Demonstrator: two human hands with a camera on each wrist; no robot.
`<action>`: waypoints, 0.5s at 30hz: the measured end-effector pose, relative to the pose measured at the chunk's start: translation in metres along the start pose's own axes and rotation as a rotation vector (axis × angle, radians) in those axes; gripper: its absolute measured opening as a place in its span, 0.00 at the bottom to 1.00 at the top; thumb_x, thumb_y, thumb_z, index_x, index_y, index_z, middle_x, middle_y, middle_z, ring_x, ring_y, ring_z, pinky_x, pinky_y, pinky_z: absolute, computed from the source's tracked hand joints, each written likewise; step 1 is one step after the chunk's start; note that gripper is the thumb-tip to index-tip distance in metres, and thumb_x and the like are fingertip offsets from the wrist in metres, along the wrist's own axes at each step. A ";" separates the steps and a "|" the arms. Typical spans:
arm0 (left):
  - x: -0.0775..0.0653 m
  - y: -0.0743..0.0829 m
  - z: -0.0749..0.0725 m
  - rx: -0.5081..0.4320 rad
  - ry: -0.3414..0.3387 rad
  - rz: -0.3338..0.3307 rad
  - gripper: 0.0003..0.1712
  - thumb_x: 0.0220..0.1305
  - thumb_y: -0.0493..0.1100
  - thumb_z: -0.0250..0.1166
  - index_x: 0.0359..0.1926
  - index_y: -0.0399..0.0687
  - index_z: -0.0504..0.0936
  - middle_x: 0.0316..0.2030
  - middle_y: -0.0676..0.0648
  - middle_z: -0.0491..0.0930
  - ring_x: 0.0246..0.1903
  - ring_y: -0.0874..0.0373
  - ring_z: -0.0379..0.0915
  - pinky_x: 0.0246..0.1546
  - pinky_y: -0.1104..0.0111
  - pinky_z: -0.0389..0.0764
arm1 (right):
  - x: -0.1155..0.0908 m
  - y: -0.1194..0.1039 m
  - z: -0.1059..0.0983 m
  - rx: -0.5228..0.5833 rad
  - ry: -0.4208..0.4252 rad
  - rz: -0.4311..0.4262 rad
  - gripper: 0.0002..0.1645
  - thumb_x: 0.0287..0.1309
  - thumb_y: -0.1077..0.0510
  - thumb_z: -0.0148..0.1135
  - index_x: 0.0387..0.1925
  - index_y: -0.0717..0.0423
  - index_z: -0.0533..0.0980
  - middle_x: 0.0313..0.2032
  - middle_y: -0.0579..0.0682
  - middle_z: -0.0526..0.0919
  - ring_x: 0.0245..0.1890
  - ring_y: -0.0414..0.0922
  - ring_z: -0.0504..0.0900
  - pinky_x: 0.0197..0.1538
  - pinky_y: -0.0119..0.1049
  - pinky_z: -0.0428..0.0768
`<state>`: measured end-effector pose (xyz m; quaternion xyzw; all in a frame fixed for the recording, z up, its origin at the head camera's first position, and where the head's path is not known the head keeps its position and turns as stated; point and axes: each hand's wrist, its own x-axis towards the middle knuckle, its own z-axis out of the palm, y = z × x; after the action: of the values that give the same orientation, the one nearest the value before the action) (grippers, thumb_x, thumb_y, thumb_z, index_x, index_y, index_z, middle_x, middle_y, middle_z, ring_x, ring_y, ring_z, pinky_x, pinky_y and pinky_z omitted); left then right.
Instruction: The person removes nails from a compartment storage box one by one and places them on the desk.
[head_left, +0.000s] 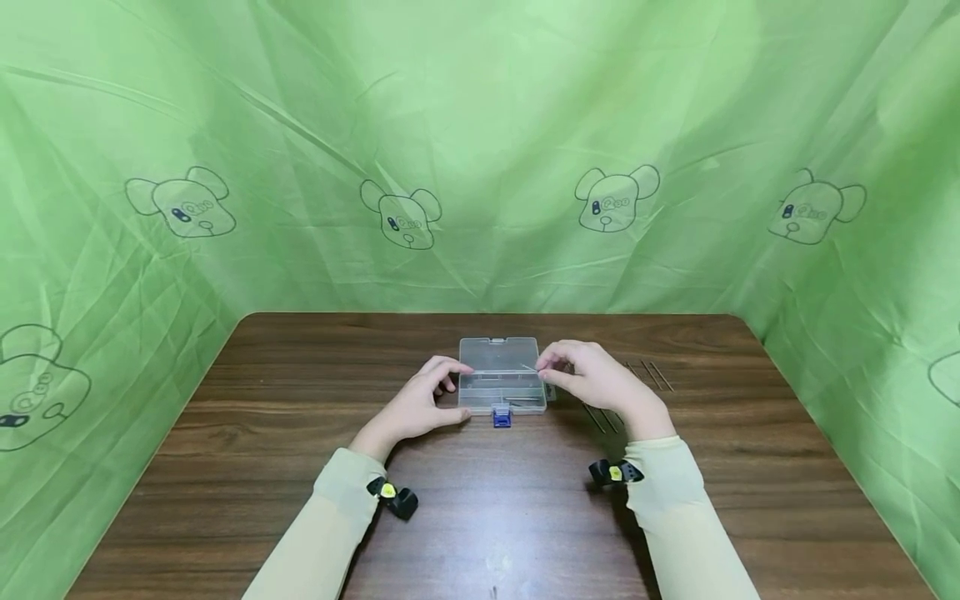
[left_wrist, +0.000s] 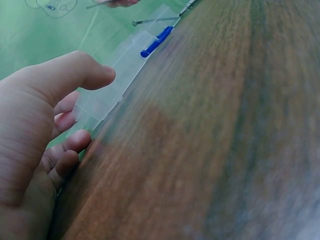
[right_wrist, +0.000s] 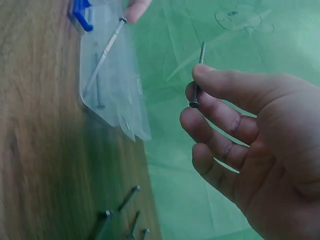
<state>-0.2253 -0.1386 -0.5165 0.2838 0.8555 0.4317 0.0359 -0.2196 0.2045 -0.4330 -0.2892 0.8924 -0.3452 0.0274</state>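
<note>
An opened clear plastic box (head_left: pixel 498 354) stands on the table, its lid tipped back and a blue latch (head_left: pixel 502 418) at its front. My left hand (head_left: pixel 420 404) holds the box's left end, thumb at the front corner and fingers toward the back. Between thumb and fingertips, my right hand (head_left: pixel 592 375) pinches a metal nail (right_wrist: pixel 202 52) over the box's right side. In the right wrist view the nail's flat head points down and its tip up. Nails lie in the box, one of them (right_wrist: pixel 105 55) slanting with its head up by the rim.
Several loose nails (head_left: pixel 660 377) lie on the wooden table (head_left: pixel 300 367) right of the box, some partly behind my right hand. More nails (head_left: pixel 596 417) lie below that hand. Green cloth (head_left: pixel 495 100) with printed animal heads surrounds the table's back and sides.
</note>
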 end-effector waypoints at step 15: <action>-0.001 -0.001 0.001 0.007 0.008 0.002 0.37 0.61 0.47 0.83 0.70 0.56 0.80 0.60 0.50 0.75 0.49 0.57 0.74 0.48 0.60 0.77 | -0.033 0.019 -0.024 -0.045 0.099 0.004 0.10 0.73 0.61 0.71 0.53 0.53 0.87 0.38 0.39 0.85 0.35 0.38 0.80 0.39 0.34 0.79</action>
<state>-0.2250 -0.1392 -0.5180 0.2830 0.8568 0.4299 0.0308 -0.2076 0.2481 -0.4320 -0.2705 0.9008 -0.3390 -0.0227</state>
